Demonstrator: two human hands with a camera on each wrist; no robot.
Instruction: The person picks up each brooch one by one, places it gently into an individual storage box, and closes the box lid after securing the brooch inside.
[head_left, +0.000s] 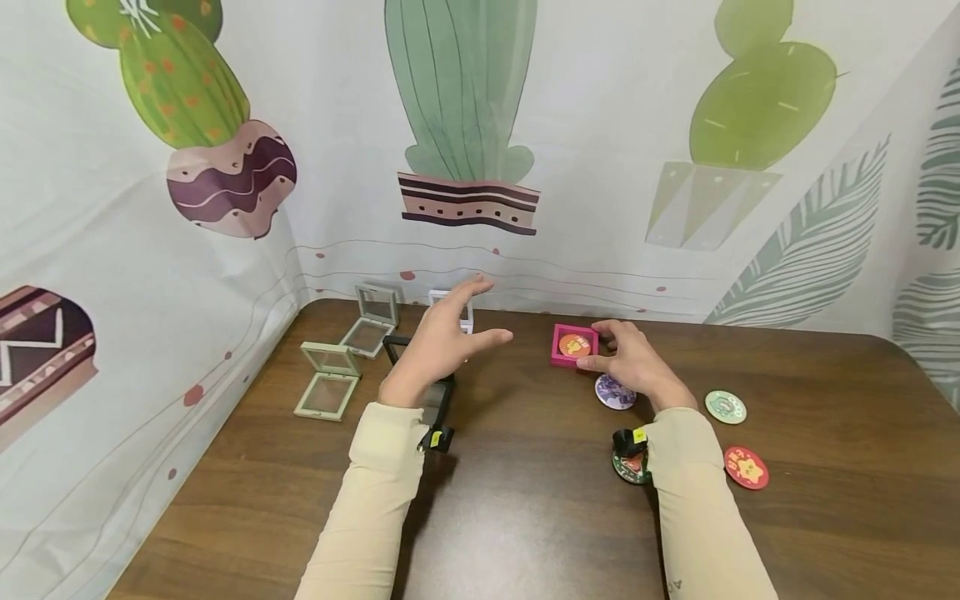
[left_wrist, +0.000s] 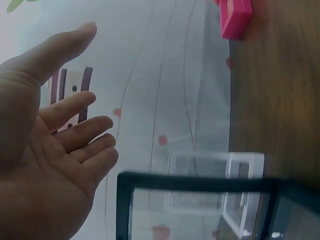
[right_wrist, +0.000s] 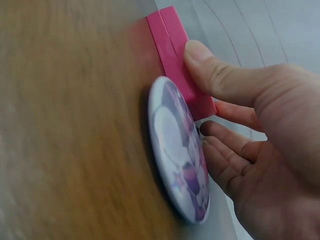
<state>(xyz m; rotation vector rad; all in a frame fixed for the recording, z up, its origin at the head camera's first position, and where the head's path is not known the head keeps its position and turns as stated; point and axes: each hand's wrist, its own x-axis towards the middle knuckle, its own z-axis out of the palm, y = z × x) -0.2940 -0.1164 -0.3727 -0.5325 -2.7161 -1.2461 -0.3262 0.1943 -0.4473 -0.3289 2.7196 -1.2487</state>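
Observation:
My right hand (head_left: pixel 634 360) pinches the right side of a pink square display case (head_left: pixel 575 364), thumb on its near edge and fingers at the far side. An orange round badge (head_left: pixel 575 345) shows through the case's window. Just by that hand, a purple-and-white round badge (right_wrist: pixel 177 150) lies on the table. My left hand (head_left: pixel 441 340) is in the air, fingers extended and thumb spread apart, holding nothing. Near and partly behind it stands an opened black display frame (left_wrist: pixel 200 183). A white opened frame (left_wrist: pixel 245 200) is beyond that one.
Two more opened frames, one pale green (head_left: pixel 327 410) and one grey (head_left: pixel 367 337), stand at the table's left. On the right lie a mint badge (head_left: pixel 725 407) and a red star badge (head_left: pixel 746 467). A dark green badge (head_left: pixel 630 468) is partly covered by my right wrist.

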